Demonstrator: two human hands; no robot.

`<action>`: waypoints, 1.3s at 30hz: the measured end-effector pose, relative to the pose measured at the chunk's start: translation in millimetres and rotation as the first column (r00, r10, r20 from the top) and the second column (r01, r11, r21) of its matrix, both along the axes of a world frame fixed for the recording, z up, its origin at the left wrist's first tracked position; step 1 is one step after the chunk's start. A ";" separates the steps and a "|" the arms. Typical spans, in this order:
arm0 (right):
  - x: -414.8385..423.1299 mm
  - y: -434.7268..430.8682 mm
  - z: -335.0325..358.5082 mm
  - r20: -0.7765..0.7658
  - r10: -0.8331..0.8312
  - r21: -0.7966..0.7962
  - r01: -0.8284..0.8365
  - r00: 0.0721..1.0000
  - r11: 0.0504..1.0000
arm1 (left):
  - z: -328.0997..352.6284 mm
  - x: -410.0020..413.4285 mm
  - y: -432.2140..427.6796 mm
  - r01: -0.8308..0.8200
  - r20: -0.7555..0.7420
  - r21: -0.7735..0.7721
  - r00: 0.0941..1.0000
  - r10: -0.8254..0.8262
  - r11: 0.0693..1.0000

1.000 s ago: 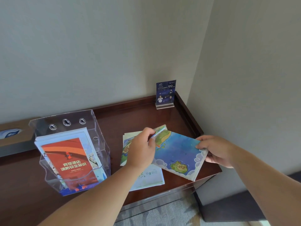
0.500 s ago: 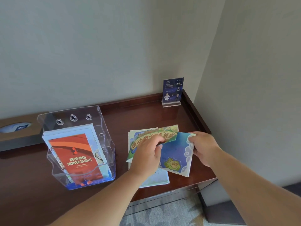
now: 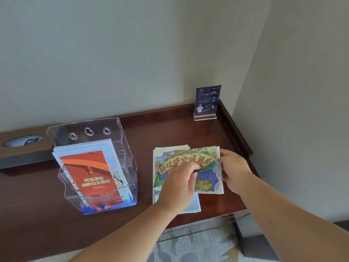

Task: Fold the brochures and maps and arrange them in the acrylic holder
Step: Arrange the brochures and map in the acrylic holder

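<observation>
A colourful illustrated map lies partly folded on the dark wooden desk, on top of a pale brochure. My left hand presses down on the map's folded flap near its middle. My right hand grips the map's right edge. To the left stands a clear acrylic holder with an orange brochure in front and other brochures behind it.
A small blue sign in a clear stand sits at the desk's back right corner by the wall. A brown tissue box is at the far left. Carpet shows below the desk's front edge.
The map's right part has been folded over to the left, making it narrower. My right hand moved in with the edge, and my left hand shifted down onto the folded flap.
</observation>
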State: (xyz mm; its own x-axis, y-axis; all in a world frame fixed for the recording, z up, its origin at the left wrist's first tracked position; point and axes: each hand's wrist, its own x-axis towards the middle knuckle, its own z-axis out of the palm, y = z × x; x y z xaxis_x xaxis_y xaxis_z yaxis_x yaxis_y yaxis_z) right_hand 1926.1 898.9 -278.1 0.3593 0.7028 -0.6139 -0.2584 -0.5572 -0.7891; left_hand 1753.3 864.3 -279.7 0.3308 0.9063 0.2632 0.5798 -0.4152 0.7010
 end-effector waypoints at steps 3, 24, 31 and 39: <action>-3.3 -1.7 -5.5 -0.073 -0.023 0.012 0.024 0.997 1.000 | -5.4 5.6 -4.7 0.026 0.016 0.008 1.000 -0.026 1.000; 3.1 -10.3 -7.7 -0.235 0.350 -0.307 -0.411 0.907 0.859 | -59.3 -21.7 9.9 -0.231 -0.540 -0.252 0.840 0.062 0.940; 3.8 -17.0 -22.3 -0.153 0.420 -0.344 -0.447 0.895 0.826 | -70.8 -19.5 2.1 -0.219 -0.567 -0.215 0.822 0.060 0.952; -3.7 -10.8 -31.0 -0.039 0.436 -0.359 -0.420 0.899 0.833 | -68.1 -15.8 3.8 -0.239 -0.628 -0.206 0.776 0.059 0.949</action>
